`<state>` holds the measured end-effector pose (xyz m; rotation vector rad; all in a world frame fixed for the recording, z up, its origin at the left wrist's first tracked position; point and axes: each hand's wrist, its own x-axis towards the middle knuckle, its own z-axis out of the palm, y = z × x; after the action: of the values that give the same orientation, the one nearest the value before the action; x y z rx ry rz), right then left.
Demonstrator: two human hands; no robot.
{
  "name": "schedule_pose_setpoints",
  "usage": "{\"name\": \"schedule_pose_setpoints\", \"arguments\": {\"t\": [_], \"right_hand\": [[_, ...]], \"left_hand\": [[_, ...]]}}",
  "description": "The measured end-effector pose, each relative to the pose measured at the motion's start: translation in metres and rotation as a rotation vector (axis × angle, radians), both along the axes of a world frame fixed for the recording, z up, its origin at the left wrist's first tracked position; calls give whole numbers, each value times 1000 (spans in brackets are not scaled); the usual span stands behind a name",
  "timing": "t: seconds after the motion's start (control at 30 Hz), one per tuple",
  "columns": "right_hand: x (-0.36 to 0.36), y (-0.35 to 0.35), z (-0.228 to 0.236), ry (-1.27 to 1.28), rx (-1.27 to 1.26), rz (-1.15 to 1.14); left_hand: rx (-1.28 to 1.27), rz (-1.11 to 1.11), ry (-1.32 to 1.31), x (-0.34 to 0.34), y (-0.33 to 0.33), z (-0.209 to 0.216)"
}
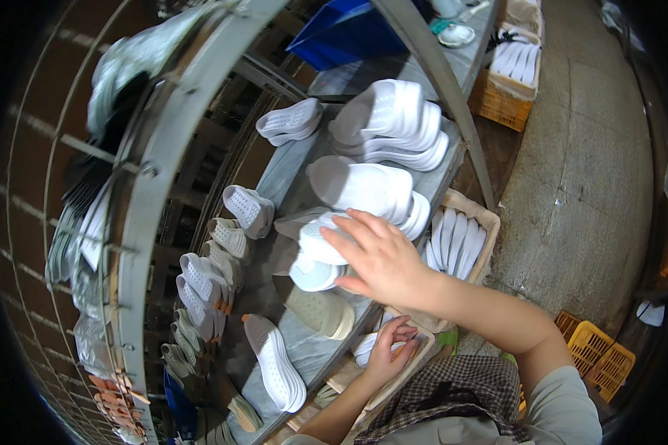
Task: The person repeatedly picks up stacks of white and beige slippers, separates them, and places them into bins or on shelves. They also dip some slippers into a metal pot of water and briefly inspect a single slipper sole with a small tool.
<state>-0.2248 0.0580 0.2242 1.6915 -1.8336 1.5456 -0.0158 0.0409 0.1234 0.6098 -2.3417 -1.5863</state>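
Note:
My right hand (382, 259) reaches over the shelf onto a small stack of white shoe soles (319, 237). Its fingers lie over one side of the stack and its thumb is at the other, gripping the end. Under and beside that stack is a beige sole (319, 311). My left hand (391, 350) hangs lower, by the shelf's near edge, above a lined basket with white soles; its fingers are loosely curled and apart, with nothing visible in them. Farther along the shelf stand more stacks of white soles (371, 185), partly overlapping.
Left of centre, white stacked soles (274, 363) lie on the grey shelf (312, 356). Metal frame bars (171, 133) rise at the left and cross above. A blue bin (349, 33) sits at the back. Lined baskets (490, 222) and yellow crates (601, 352) stand at the right.

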Motion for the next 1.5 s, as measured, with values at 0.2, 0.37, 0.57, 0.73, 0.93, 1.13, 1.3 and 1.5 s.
{"name": "schedule_pose_setpoints", "arguments": {"t": [0.2, 0.37, 0.57, 0.73, 0.93, 1.13, 1.3, 1.5], "right_hand": [[1, -27, 3, 91, 224, -29], [-3, -45, 14, -150, 94, -137], [-32, -40, 31, -738, -30, -196], [-52, -15, 46, -911, -144, -186], [-48, -7, 58, -247, 226, -432], [-62, -4, 65, -189, 475, -464], [-47, 2, 51, -8, 36, -476], [3, 23, 39, 103, -35, -89]], "left_hand": [[-441, 363, 340, 8, -25, 79], [628, 704, 571, 1, -81, 125], [927, 802, 500, 7, -145, 123], [1095, 874, 327, 0, -185, 97], [1016, 1002, 188, -14, -222, 82], [1119, 1010, 243, -26, -247, 85], [1039, 936, 256, -37, -263, 79], [805, 681, 653, -48, -237, 120]]}}
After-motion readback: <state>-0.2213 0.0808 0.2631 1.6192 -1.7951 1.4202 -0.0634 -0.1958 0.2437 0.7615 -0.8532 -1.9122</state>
